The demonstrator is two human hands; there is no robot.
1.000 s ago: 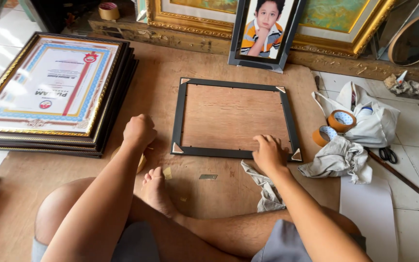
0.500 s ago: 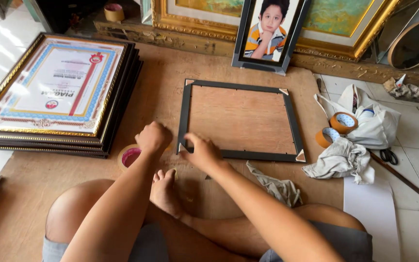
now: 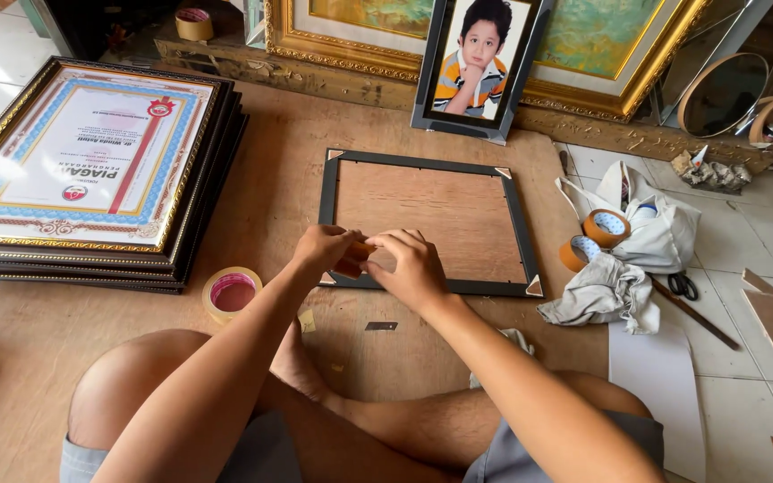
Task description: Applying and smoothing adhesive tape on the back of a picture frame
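Black frame [image 3: 428, 225] lies flat, long axis left-right, both hands [image 3: 378, 258] at near-left corner.

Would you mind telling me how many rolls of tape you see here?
4: one roll beside the left hand, two rolls against the white bag, one roll at the top left. Others may be hidden.

Bare arms and legs, bare feet, grey shorts [image 3: 530, 452], no sleeves.
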